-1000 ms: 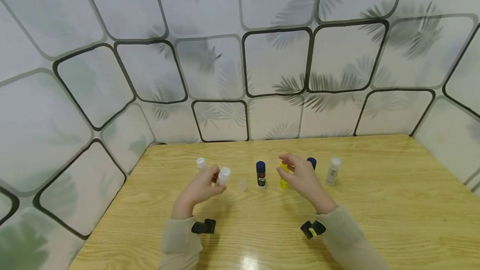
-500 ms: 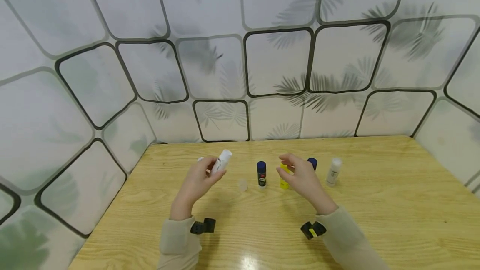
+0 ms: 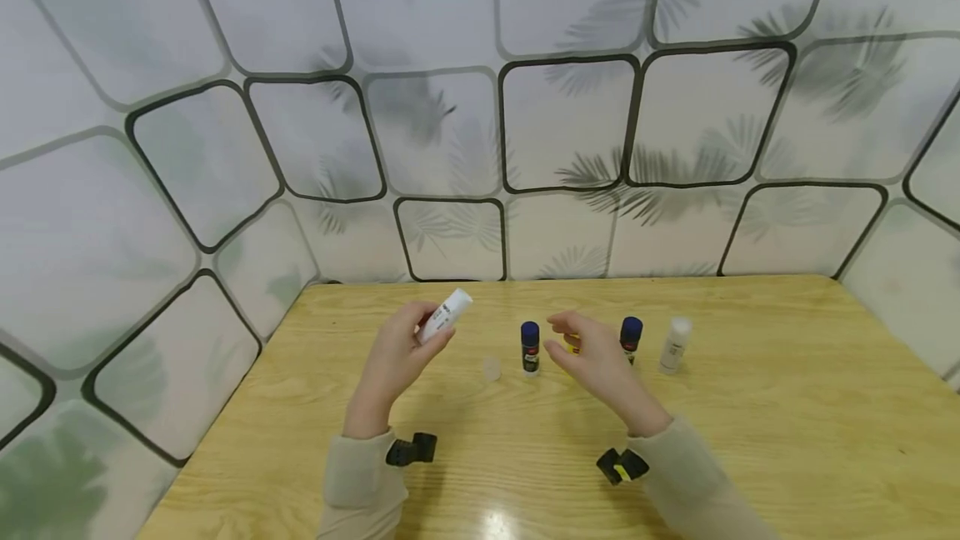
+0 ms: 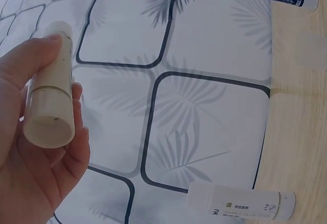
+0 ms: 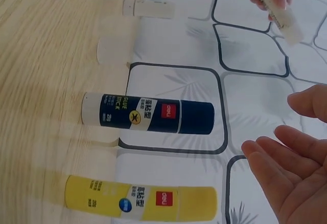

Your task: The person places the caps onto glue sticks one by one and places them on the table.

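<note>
My left hand (image 3: 390,361) grips a white glue stick (image 3: 446,315) above the table, its upper end leaning to the right. In the left wrist view, thumb and fingers wrap the tube (image 4: 48,98), its round end facing the camera. Holding nothing, my right hand (image 3: 596,361) hovers with loosely bent fingers before a yellow glue stick (image 5: 140,198), mostly hidden by it in the head view. To its left stands a dark blue glue stick (image 3: 530,348), upright. A second white glue stick (image 4: 242,203) stands behind my left hand, hidden in the head view.
Between the hands a small translucent round piece (image 3: 491,369) lies on the wooden table (image 3: 495,457). Another blue-capped glue stick (image 3: 631,338) and a white one (image 3: 676,346) stand right of my right hand. A patterned wall covering (image 3: 562,232) rises behind the table.
My left hand has lifted the white glue stick and tilted it towards the right. My right hand has stayed nearly in place. The head view has shifted slightly.
</note>
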A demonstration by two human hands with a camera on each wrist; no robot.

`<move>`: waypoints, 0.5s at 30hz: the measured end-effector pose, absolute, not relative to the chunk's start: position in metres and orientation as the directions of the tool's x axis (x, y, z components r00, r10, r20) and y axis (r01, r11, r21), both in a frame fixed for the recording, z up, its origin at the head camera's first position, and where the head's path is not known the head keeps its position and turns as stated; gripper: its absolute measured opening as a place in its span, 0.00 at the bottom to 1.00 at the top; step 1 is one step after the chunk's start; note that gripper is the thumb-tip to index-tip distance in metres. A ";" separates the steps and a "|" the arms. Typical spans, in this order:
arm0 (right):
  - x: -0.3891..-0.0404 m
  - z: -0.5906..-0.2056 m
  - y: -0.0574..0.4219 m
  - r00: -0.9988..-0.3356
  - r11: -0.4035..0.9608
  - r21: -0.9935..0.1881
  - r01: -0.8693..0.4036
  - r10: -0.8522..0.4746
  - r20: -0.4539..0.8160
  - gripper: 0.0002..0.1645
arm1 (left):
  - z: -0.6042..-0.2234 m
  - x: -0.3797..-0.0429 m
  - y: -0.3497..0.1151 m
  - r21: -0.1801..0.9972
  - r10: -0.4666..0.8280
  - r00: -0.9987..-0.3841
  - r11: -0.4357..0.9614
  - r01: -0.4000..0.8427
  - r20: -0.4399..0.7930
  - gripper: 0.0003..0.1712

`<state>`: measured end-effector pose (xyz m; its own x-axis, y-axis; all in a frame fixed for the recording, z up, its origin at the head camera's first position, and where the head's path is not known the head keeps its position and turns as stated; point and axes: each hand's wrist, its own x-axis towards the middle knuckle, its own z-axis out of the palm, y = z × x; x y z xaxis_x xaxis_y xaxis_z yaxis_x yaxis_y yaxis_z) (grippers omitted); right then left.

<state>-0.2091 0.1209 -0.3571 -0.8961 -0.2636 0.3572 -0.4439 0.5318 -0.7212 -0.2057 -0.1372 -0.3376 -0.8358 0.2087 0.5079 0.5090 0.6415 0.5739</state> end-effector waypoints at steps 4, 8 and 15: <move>-0.208 -0.358 0.108 -0.885 0.541 -0.700 -0.466 -0.287 0.368 0.18 | -0.336 -0.205 -0.138 0.553 0.208 -0.825 0.653 0.517 0.525 0.13; -0.207 -0.357 0.091 -0.875 0.538 -0.690 -0.484 -0.317 0.367 0.17 | -0.336 -0.205 -0.140 0.537 0.204 -0.815 0.661 0.523 0.542 0.12; -0.214 -0.358 0.064 -0.859 0.570 -0.645 -0.509 -0.387 0.336 0.17 | -0.337 -0.206 -0.140 0.524 0.208 -0.798 0.657 0.542 0.565 0.11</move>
